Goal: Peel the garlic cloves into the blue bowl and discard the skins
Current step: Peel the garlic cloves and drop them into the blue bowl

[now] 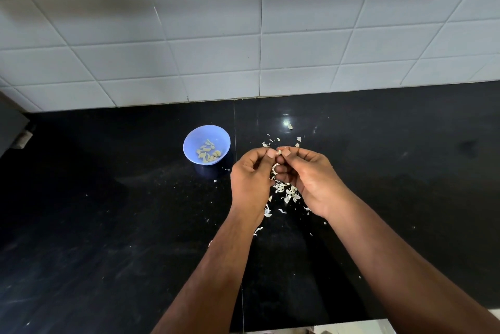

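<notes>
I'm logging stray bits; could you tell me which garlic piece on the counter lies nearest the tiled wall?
The lone piece beside the light's reflection, beyond the other scraps.

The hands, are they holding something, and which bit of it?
Yes: the left hand and right hand pinch one small garlic clove between thumb tips and fingers, one on each side. Which end is which is too small to tell.

Black polished bench [108,225], seam running front to back near the middle.
Blue bowl [206,133] sits left of the seam, peeled cloves [208,152] inside. Garlic skins [286,193] scattered right of the seam; one loose piece [290,126] further back near a light reflection.
</notes>
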Demonstrator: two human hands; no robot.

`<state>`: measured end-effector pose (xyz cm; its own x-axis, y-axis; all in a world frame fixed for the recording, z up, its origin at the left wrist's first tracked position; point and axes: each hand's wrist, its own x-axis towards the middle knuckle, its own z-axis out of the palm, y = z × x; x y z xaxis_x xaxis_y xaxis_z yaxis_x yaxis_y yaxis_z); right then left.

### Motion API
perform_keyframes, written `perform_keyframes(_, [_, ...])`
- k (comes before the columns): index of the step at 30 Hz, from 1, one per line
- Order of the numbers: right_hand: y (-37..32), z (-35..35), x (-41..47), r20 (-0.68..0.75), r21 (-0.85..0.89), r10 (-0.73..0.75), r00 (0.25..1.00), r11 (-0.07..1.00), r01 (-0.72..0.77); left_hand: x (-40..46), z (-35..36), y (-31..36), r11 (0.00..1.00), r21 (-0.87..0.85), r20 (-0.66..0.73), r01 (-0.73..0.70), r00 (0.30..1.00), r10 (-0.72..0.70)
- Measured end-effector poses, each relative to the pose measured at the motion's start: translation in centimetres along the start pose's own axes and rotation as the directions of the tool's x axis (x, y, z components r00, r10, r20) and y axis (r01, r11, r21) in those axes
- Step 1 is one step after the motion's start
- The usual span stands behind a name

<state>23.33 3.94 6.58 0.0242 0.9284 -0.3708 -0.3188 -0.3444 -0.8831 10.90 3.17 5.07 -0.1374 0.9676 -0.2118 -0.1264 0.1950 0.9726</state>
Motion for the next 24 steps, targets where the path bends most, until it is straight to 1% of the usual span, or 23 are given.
perform_keyframes(1, [0.1,0.1,0.0,-0.009,-0.004,0.001,1.000,1.000,-0.001,0.0,0.1,0.0,1.000,0.009,-0.011,-0.002,1.000,0.002])
perform_keyframes(3, [0.2,0.4,-0.1,-0.032,-0.079,-0.034,0.999,0.996,0.032,0.2,0.2,-0.1,0.999,0.053,-0.048,-0.010,0.999,0.012])
perform_keyframes(6, [0.4,0.8,-0.5,-0.036,-0.146,-0.100,0.994,0.985,0.094,0.4,0.2,-0.3,0.982,0.181,-0.095,-0.048,0.993,0.066])
perform_keyframes(9, [0.2,1.0,-1.0,-0.020,-0.132,-0.093,0.995,0.987,0.090,0.6,0.0,-0.3,0.899,0.422,-0.085,-0.120,0.982,0.171])
perform_keyframes(11, [0.2,1.0,-1.0,-0.040,-0.122,-0.088,0.995,0.989,0.083,0.6,0.0,-0.1,0.850,0.507,-0.070,-0.140,0.977,0.203])
perform_keyframes(14, [0.2,0.8,-0.7,-0.092,-0.002,-0.038,0.995,0.999,0.038,0.6,-0.1,-0.2,0.869,0.480,-0.085,-0.121,0.979,0.183])
perform_keyframes(16, [0.1,0.5,-0.5,-0.076,0.081,-0.011,0.997,0.997,0.017,0.5,-0.3,-0.3,0.880,0.470,-0.097,-0.066,0.987,0.126])
perform_keyframes(18, [-0.1,0.1,-0.5,-0.059,0.066,-0.001,0.998,0.998,0.005,0.4,-0.6,-0.3,0.853,0.521,-0.087,-0.022,0.993,0.079])
perform_keyframes(20, [-0.4,-0.1,-0.5,-0.069,-0.011,-0.006,0.998,1.000,0.005,0.4,-0.7,-0.3,0.841,0.540,-0.052,-0.031,0.996,0.069])
perform_keyframes(21, [-0.4,-0.2,-0.5,-0.079,-0.046,-0.010,0.997,0.999,0.006,0.4,-0.6,-0.3,0.867,0.496,-0.029,-0.049,0.997,0.073])
perform_keyframes(23, [-0.4,0.0,-0.6,-0.089,-0.090,-0.018,0.996,0.996,0.010,0.3,-0.3,0.2,0.953,0.300,0.026,-0.050,0.999,0.044])
perform_keyframes(24, [-0.4,0.1,-0.6,-0.083,-0.098,-0.021,0.996,0.995,0.013,0.1,-0.1,0.7,0.981,0.190,0.054,-0.027,0.998,0.017])
